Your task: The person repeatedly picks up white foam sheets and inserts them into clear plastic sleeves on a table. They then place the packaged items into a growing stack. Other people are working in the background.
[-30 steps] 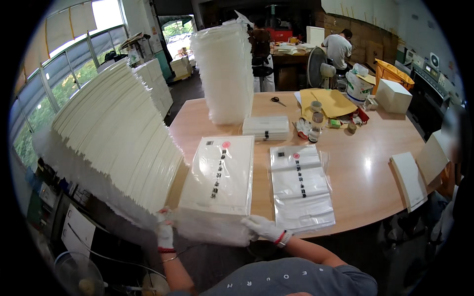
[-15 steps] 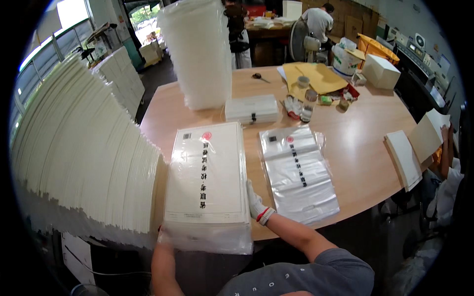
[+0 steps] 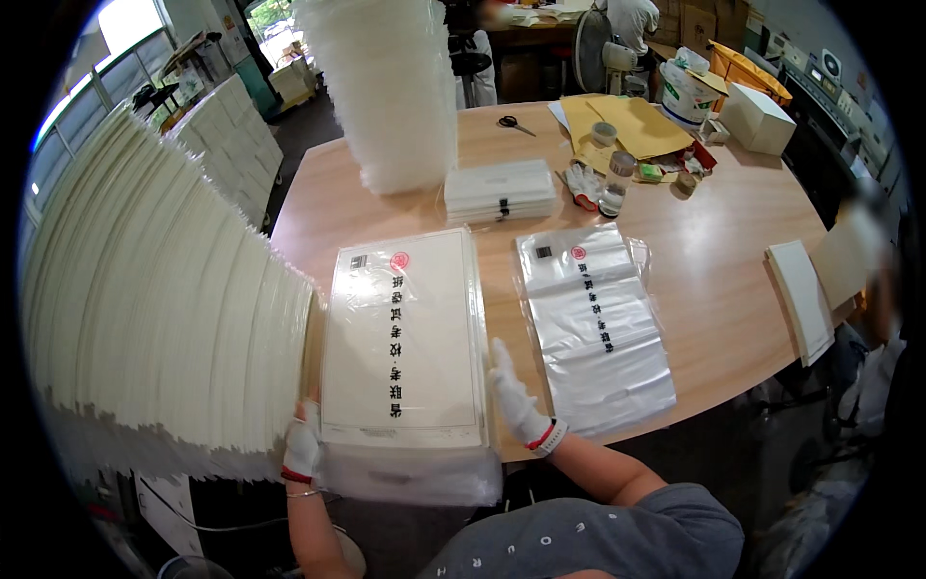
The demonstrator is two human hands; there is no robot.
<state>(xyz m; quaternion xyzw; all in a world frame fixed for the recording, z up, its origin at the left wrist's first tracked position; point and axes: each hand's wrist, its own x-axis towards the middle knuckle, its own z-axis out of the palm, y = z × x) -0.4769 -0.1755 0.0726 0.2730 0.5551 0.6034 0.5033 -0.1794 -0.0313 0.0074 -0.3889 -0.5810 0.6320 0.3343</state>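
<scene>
In front of me lies a stack of clear plastic bags holding white printed sheets, its loose bag ends hanging over the near table edge. My left hand, in a white glove with a red cuff, is upright at the stack's lower left side, fingers stretched and holding nothing. Beside the right edge, my gloved right hand has its fingers extended with nothing in them. Whether either hand touches the stack is hard to tell. To the right of that hand lies a pile of flat, printed plastic bags.
A tall stack of white packets stands close on the left. Behind are a high pile of clear bags, a smaller bundle, scissors, a jar and yellow envelopes. At right, a blurred person is near a paper stack.
My left hand has come out from under the stack's near left corner to its left side. My right hand has shifted slightly away from the right edge. The view has tilted a little.
</scene>
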